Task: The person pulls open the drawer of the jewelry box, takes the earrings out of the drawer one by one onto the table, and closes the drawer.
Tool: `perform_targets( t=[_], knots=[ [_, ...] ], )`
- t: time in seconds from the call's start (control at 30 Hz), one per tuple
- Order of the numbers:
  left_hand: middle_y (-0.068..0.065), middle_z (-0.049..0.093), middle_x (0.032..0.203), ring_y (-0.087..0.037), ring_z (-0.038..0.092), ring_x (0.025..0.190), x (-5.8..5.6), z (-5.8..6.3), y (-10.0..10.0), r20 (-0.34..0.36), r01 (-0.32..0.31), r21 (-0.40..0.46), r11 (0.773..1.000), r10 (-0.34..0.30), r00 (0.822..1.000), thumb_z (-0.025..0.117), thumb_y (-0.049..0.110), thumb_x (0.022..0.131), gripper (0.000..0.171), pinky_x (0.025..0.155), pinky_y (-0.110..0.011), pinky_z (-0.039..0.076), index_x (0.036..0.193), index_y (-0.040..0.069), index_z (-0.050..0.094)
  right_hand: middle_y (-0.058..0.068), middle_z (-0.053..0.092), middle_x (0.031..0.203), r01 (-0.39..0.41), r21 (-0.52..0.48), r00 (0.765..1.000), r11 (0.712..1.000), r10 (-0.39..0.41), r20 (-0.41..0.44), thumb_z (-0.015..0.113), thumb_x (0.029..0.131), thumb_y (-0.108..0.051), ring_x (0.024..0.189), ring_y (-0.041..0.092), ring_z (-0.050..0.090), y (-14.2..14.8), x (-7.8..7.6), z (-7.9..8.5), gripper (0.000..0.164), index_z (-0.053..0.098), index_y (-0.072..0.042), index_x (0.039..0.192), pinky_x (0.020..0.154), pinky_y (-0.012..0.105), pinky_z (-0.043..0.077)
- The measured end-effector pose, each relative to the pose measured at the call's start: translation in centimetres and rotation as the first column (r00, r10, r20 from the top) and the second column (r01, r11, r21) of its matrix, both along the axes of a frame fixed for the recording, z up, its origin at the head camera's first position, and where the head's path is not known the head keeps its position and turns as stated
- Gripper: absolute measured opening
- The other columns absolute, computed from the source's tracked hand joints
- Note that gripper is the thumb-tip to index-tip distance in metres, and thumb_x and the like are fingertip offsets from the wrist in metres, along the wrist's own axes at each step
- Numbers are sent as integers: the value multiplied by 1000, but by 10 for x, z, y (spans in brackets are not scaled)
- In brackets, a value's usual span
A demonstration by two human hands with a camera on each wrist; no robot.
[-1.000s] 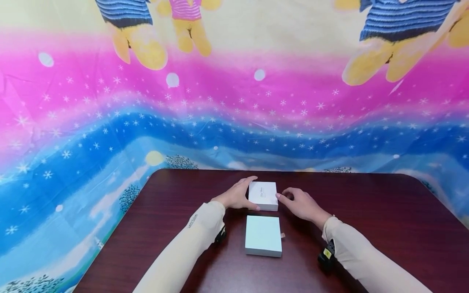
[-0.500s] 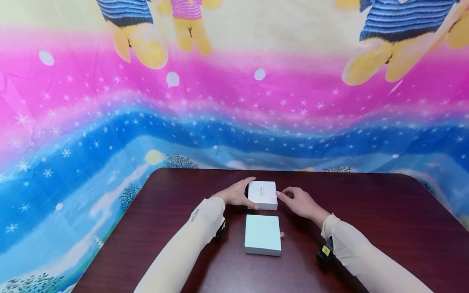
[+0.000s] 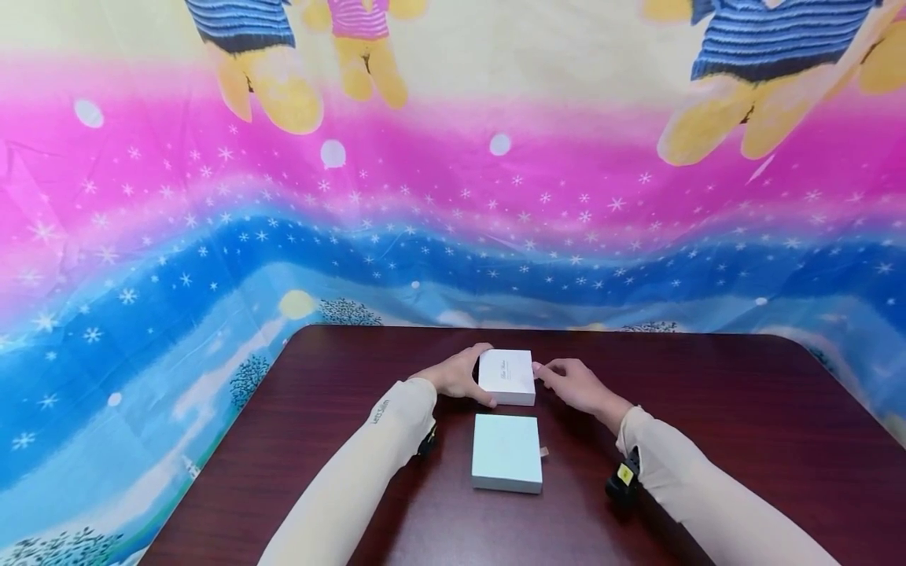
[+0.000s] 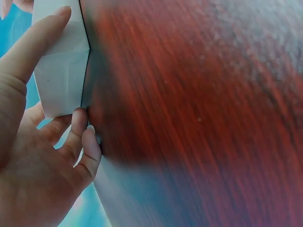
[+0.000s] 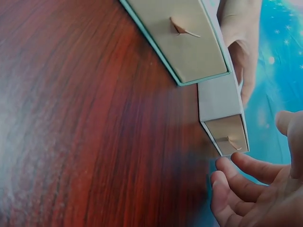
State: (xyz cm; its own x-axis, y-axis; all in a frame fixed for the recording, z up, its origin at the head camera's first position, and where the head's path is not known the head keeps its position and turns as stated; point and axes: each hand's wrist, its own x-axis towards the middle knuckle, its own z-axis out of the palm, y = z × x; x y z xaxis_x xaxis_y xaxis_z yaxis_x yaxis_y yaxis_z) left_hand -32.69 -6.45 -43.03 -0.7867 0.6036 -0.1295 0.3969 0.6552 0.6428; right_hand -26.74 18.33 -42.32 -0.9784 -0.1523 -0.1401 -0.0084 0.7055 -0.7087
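A small white drawer box [image 3: 506, 371] with fine print on its lid sits toward the back of the table. My left hand [image 3: 456, 376] grips it from the left, thumb along the front side [image 4: 61, 85] and other fingers around the left end. At its right side is my right hand [image 3: 579, 387], fingertips close to the beige drawer front [image 5: 225, 130]. A short ribbon tab [image 5: 232, 141] sticks out of that drawer; the right thumb stands apart from the fingers in the right wrist view. Nearer the person lies a mint-green drawer box [image 3: 506, 450].
The green box has its own ribbon tab [image 3: 544, 452] on the right. Both boxes stand on a dark reddish wooden table [image 3: 340, 440] with rounded back corners. Behind it hangs a colourful printed cloth [image 3: 453, 189]. Each wrist wears a black camera [image 3: 623, 481].
The right hand has shifted slightly at the box's right side, its fingertips a little higher. The left hand keeps its hold, and both boxes stay nearly in place.
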Motion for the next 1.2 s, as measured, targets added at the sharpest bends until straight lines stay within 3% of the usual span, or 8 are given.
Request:
perform_targets(
  t=[0.13,0.37,0.63,1.03,1.2],
  knots=[
    [-10,50,138,-21,48,116,0,-1,0,0,-4,1,1000,4,1000,88,28,76,94,106,-42,40,150,11,34,18,68,115,25,-76,998,997,-21,53,47,105,-48,88,25,59,1,-1,0,54,66,-2,126,71,35,50],
    [-10,49,138,-22,48,117,1,-1,0,7,-8,11,1000,8,1000,88,27,77,94,106,-42,39,151,11,32,18,71,111,67,-130,993,989,-53,108,46,105,-49,81,21,61,2,-2,-1,58,63,0,129,67,34,48],
    [-10,49,139,-21,48,117,3,-1,0,3,-14,12,1000,14,1000,89,27,76,96,107,-42,39,151,10,32,12,69,98,97,-172,988,980,-73,136,48,106,-44,70,18,56,-2,-4,-3,50,67,-2,126,59,31,43],
    [-9,50,139,-21,49,118,2,-4,0,-9,-28,-2,1000,28,1000,89,28,76,98,108,-41,39,153,12,31,5,64,85,149,-238,974,960,-102,201,48,107,-35,62,15,50,-5,-8,-6,42,67,-1,121,56,28,43],
    [-9,50,141,-21,50,119,3,-4,1,-8,-36,-14,999,36,999,89,29,76,101,108,-42,40,155,11,29,3,62,82,144,-304,967,942,-68,246,46,108,-30,60,13,49,-5,-9,-7,40,61,3,125,58,27,45]
  ],
)
